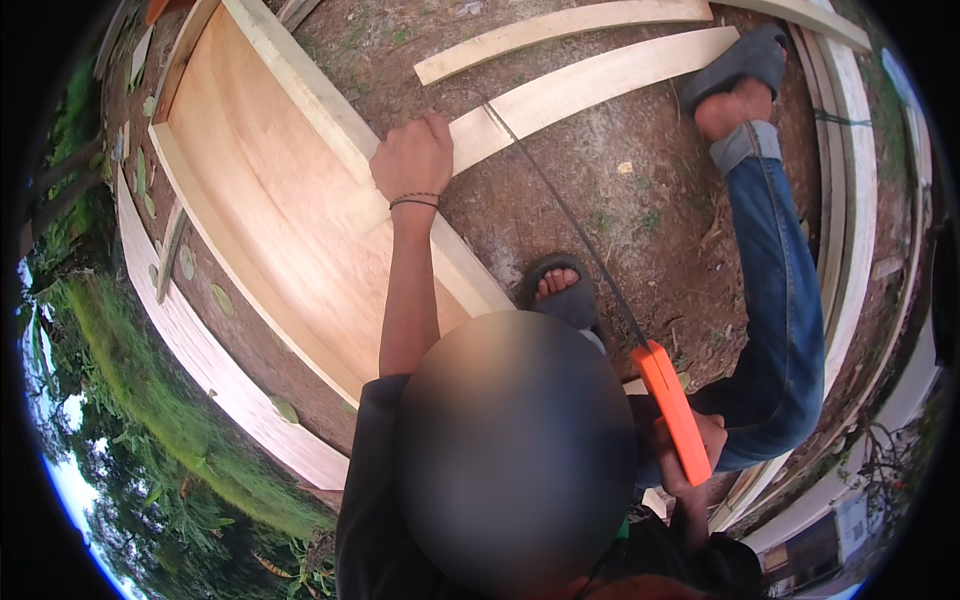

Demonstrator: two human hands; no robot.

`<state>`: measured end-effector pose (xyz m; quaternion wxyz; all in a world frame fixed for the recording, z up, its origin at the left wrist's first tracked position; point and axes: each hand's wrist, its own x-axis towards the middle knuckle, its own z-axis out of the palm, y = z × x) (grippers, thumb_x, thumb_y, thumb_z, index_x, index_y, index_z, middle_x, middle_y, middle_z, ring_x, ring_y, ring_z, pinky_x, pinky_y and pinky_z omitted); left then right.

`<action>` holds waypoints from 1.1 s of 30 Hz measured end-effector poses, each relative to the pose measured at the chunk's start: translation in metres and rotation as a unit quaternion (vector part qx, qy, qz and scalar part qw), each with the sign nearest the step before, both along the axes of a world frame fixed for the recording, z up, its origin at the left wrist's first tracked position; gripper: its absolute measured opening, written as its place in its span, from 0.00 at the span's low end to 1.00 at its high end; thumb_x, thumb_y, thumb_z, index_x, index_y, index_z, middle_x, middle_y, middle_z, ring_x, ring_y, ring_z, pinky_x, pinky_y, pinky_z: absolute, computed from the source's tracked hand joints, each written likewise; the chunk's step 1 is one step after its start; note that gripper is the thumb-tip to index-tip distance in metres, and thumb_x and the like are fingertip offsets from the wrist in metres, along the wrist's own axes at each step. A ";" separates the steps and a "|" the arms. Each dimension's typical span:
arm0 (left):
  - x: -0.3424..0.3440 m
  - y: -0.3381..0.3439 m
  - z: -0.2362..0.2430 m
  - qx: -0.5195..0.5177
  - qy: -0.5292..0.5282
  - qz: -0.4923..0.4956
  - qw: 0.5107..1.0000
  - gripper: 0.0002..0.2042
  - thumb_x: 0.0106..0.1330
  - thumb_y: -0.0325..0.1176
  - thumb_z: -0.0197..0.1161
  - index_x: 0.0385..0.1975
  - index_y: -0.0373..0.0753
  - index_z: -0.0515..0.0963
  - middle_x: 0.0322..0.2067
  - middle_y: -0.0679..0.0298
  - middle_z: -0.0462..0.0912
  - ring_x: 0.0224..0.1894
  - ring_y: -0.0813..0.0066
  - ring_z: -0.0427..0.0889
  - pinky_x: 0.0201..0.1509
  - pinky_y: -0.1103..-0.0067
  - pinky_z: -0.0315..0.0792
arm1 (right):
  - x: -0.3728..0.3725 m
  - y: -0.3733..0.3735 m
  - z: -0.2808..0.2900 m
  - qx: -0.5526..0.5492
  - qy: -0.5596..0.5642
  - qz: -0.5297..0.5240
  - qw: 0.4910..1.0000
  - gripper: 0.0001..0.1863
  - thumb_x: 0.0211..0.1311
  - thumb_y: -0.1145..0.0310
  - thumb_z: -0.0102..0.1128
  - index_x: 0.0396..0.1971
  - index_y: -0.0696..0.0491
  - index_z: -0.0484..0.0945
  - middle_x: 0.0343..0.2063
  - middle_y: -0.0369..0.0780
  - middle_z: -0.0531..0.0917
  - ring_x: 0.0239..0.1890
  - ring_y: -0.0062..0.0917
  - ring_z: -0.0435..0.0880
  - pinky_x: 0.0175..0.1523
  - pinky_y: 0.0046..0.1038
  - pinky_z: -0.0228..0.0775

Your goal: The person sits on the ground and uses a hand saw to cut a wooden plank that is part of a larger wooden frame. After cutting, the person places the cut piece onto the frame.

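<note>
A pale wooden plank (600,82) lies across the upper middle, its left end reaching my left hand (412,158) at the edge of a shallow wooden box frame (270,190). That hand is closed on the plank's end, knuckles up, with its fingertips hidden. My right hand (708,438) wraps round the orange handle of a handsaw (672,412) at the lower right. The thin blade, seen nearly edge-on, slants up and left to the plank, where its tip end meets a dark line across the wood. My sandaled foot (740,75) rests at the plank's right end.
Another narrow plank (560,35) lies beyond on the bare dirt. Long boards (845,200) are stacked along the right side. A pale board (215,350) runs along the left of the frame, beside grass (150,370). My other sandaled foot (560,290) stands near the frame's corner.
</note>
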<state>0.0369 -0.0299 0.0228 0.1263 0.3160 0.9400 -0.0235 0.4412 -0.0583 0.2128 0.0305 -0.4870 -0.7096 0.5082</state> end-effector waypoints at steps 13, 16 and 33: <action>-0.112 0.055 -0.064 0.065 -0.041 -0.259 0.963 0.26 0.60 0.42 0.71 0.59 0.47 0.75 0.43 0.50 0.85 0.49 0.45 0.83 0.56 0.59 0.77 | -0.003 -0.008 -0.012 -0.047 0.071 -0.050 0.995 0.05 0.41 0.76 0.63 0.22 0.57 0.79 0.13 0.37 0.73 0.11 0.26 0.72 0.23 0.24 0.60; -0.113 0.070 -0.036 0.042 -0.059 -0.204 0.976 0.25 0.60 0.40 0.71 0.58 0.47 0.76 0.40 0.48 0.85 0.48 0.43 0.83 0.54 0.59 0.77 | -0.002 -0.005 -0.012 -0.031 0.089 -0.045 0.995 0.05 0.43 0.75 0.64 0.23 0.57 0.79 0.13 0.37 0.73 0.12 0.26 0.72 0.23 0.24 0.61; -0.089 0.134 0.082 0.524 -0.194 -0.108 0.822 0.21 0.69 0.46 0.66 0.42 0.30 0.73 0.38 0.47 0.82 0.41 0.53 0.83 0.49 0.65 0.74 | 0.018 -0.011 -0.050 -0.002 0.172 -0.064 0.983 0.08 0.58 0.71 0.68 0.28 0.60 0.82 0.17 0.43 0.81 0.18 0.27 0.84 0.28 0.29 0.73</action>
